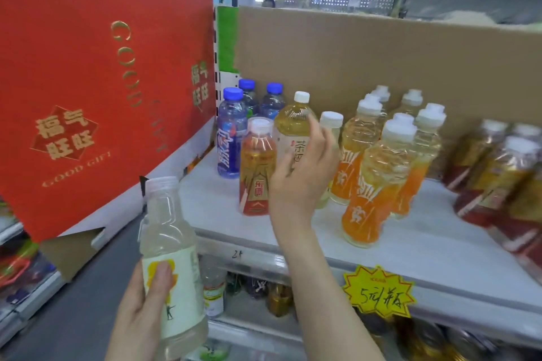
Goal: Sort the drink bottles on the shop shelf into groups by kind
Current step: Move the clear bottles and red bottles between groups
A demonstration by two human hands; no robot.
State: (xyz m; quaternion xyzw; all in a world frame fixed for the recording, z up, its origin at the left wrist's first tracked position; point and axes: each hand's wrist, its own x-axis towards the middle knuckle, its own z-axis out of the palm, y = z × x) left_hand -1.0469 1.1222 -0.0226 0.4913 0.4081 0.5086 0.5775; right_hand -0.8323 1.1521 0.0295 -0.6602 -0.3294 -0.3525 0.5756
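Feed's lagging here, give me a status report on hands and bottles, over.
Left hand holds pale yellow-label bottle, off the shelf. Right hand at white-cap tea bottle, grip unclear. Red-label bottle stands close beside it.
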